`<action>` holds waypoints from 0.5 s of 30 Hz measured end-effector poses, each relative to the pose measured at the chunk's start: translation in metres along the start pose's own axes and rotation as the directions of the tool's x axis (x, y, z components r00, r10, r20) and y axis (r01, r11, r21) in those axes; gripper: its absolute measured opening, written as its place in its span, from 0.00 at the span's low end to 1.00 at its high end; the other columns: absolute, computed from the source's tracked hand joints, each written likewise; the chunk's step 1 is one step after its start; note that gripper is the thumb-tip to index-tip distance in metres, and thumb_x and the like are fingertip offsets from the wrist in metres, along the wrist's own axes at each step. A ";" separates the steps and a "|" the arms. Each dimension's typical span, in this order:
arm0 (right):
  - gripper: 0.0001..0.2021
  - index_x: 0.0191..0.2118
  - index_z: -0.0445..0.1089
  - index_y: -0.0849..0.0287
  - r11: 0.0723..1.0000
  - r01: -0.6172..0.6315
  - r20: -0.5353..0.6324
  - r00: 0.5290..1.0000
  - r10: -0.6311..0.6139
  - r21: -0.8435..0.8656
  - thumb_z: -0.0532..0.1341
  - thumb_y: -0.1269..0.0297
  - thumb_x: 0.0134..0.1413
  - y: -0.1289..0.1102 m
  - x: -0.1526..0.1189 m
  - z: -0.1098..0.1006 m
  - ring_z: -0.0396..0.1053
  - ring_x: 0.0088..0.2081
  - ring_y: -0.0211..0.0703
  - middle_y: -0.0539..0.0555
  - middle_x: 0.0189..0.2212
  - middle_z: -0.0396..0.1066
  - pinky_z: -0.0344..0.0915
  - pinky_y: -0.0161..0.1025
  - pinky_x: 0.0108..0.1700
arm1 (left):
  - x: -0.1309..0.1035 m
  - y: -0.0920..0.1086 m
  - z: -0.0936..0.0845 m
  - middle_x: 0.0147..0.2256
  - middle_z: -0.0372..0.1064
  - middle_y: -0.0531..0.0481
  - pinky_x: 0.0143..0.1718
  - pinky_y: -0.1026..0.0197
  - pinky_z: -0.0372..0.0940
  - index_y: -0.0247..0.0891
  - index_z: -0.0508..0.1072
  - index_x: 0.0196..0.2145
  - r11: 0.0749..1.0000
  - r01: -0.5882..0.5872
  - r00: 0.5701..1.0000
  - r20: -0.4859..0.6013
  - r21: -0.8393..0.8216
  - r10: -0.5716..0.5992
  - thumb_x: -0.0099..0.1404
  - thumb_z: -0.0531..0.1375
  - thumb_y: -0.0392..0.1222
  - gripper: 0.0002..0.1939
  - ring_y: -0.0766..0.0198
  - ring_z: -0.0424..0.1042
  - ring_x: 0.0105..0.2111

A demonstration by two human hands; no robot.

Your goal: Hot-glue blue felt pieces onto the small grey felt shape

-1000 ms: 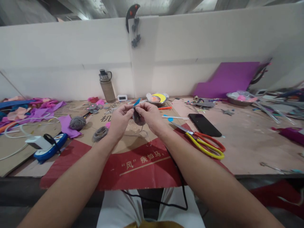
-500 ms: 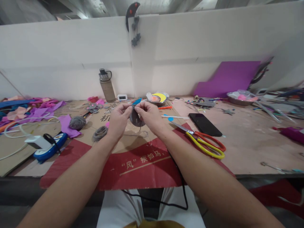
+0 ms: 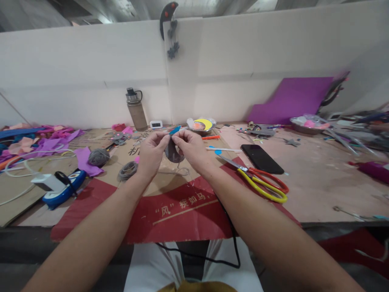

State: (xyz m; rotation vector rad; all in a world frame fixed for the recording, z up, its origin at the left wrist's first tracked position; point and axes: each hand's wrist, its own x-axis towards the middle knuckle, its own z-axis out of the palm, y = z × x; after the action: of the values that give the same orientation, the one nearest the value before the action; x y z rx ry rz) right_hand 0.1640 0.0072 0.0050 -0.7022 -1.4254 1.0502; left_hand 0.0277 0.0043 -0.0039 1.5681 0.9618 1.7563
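Between my two hands hangs a dark grey felt piece (image 3: 174,155), rounded at its lower edge, pinched at the top from both sides. My left hand (image 3: 153,151) is closed on its left edge, thumb against forefinger. My right hand (image 3: 192,148) pinches the other edge, its fingertips close to the left ones. Grey yarn (image 3: 179,172) trails from below the felt onto the cardboard. A loose coil of grey yarn (image 3: 128,171) lies beside my left wrist. Whatever else the fingertips hold is hidden.
Right of my right forearm lie scissors (image 3: 263,184) with red and yellow handles and a black phone (image 3: 263,159). A bottle (image 3: 136,110) stands by the wall. To the left are a grey yarn ball (image 3: 99,157) and a blue power strip (image 3: 65,190). A printed cardboard sheet (image 3: 185,223) lies beneath my hands.
The felt piece has tilted slightly, its lower end a little more to the left. Both hands keep their pinch in nearly the same place.
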 end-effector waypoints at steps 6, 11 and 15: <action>0.08 0.27 0.64 0.56 1.000 -0.013 0.021 1.000 0.013 0.006 0.61 0.60 0.53 0.000 -0.001 0.001 0.55 0.23 0.34 0.45 0.20 0.58 0.53 0.36 0.27 | 0.000 0.001 0.001 0.29 0.73 0.53 0.34 0.64 0.63 0.41 0.75 0.32 1.000 -0.011 0.998 -0.058 -0.002 0.011 0.59 0.64 0.45 0.06 0.67 0.69 0.28; 0.07 0.28 0.64 0.56 0.989 0.081 -0.031 0.996 -0.086 -0.124 0.59 0.63 0.56 -0.007 -0.005 -0.001 0.60 0.27 0.36 0.48 0.25 0.66 0.57 0.37 0.31 | 0.000 0.002 0.001 0.29 0.72 0.54 0.35 0.64 0.64 0.40 0.74 0.29 0.999 -0.030 0.992 -0.121 0.024 0.033 0.59 0.63 0.43 0.05 0.67 0.69 0.29; 0.07 0.29 0.64 0.56 0.949 0.172 -0.092 0.975 -0.202 -0.264 0.59 0.63 0.58 -0.009 -0.008 -0.001 0.61 0.28 0.37 0.49 0.27 0.67 0.58 0.39 0.35 | -0.001 0.004 0.003 0.28 0.70 0.54 0.34 0.65 0.63 0.40 0.74 0.28 0.998 -0.033 0.989 -0.145 0.046 0.039 0.58 0.63 0.43 0.05 0.67 0.68 0.28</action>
State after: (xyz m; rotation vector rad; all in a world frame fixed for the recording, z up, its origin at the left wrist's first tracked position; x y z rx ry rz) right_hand 0.1677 -0.0034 0.0099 -0.7824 -1.5056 0.6734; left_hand 0.0304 0.0018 -0.0012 1.5088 1.0537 1.9092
